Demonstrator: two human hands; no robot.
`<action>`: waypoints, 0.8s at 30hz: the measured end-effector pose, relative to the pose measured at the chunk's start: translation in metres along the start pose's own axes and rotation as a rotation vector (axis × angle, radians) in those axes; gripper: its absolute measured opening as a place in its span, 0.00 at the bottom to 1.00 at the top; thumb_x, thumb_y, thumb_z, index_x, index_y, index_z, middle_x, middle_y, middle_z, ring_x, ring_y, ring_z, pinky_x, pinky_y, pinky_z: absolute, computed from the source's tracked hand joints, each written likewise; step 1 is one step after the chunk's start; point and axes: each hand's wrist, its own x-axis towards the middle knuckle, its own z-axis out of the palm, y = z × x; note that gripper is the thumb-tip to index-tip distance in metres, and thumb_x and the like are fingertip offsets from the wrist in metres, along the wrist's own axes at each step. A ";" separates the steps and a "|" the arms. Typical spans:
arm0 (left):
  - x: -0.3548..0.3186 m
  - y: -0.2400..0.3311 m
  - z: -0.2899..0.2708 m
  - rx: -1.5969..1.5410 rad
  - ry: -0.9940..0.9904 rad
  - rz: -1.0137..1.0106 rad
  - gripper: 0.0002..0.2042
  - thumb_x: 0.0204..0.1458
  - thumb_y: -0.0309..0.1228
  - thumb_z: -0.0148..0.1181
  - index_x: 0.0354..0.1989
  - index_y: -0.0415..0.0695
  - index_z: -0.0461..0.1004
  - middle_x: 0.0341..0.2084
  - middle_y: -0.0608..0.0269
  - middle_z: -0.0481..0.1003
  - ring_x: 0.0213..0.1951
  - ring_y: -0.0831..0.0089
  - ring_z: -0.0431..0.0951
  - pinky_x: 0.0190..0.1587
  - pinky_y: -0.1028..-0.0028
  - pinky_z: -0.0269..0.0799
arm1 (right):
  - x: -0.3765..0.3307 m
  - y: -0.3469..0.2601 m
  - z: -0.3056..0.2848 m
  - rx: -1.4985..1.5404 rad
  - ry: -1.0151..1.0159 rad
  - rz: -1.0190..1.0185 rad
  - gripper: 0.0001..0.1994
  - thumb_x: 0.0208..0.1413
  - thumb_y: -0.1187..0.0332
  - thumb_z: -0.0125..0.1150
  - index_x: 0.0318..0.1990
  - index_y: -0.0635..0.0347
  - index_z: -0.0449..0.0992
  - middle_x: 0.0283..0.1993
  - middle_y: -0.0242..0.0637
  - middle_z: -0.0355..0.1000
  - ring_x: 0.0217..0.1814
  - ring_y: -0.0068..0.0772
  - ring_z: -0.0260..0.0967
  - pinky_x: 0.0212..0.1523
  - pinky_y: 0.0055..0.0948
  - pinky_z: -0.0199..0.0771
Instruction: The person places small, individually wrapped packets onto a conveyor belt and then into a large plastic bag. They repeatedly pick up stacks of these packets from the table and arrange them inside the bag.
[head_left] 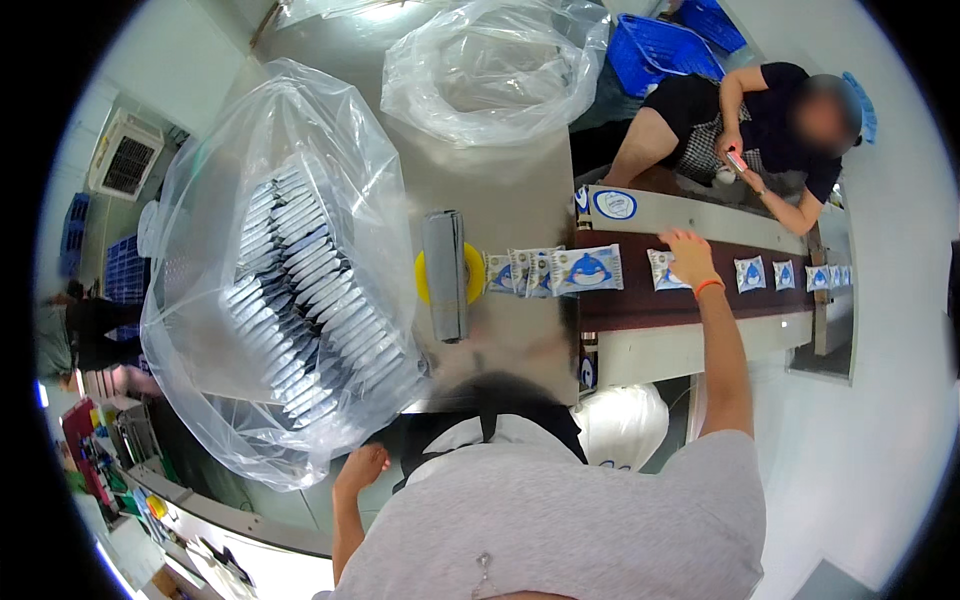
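Note:
Over the dark red conveyor belt [740,258] my right hand [692,260] reaches out, fingers stretched and spread. It partly covers a small white-and-blue packet [660,270] and is over or touching it. My left hand [366,464] hangs low beside the table's near edge, fingers curled, with nothing visible in it. At the belt's left end a packet [588,270] with a blue cartoon animal leads an overlapping row of packets [520,272] onto the metal table. Left of these, a large clear plastic bag [370,150] holds several stacked rows of packets [300,300].
On the metal table [500,370], a grey bundle [445,275] lies across a yellow tape roll [474,268]. Another clear bag [495,70] sits at the back. More packets [750,274] line the belt rightward. A person [770,130] sits beyond the belt near blue baskets [660,50].

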 end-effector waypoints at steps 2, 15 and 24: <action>0.017 0.074 -0.016 0.085 0.046 0.152 0.12 0.60 0.31 0.46 0.32 0.36 0.73 0.28 0.55 0.77 0.34 0.65 0.78 0.36 0.64 0.70 | -0.006 0.036 0.042 0.147 -0.239 0.094 0.31 0.37 0.58 0.73 0.53 0.52 0.73 0.50 0.41 0.71 0.57 0.47 0.67 0.56 0.45 0.67; 0.348 0.240 0.155 -1.656 0.027 -0.065 0.38 0.53 0.55 0.60 0.66 0.47 0.55 0.65 0.65 0.56 0.61 0.72 0.60 0.60 0.63 0.61 | 0.121 -0.202 0.035 0.784 -0.540 -0.472 0.49 0.35 0.48 0.70 0.65 0.66 0.59 0.64 0.57 0.62 0.66 0.53 0.62 0.65 0.38 0.61; 0.286 0.254 0.129 -1.975 -0.113 -0.040 0.28 0.57 0.52 0.57 0.61 0.52 0.64 0.54 0.60 0.72 0.55 0.62 0.72 0.59 0.56 0.66 | 0.021 -0.243 0.041 1.247 -0.430 0.138 0.47 0.32 0.51 0.73 0.62 0.65 0.63 0.56 0.54 0.70 0.58 0.50 0.69 0.60 0.35 0.67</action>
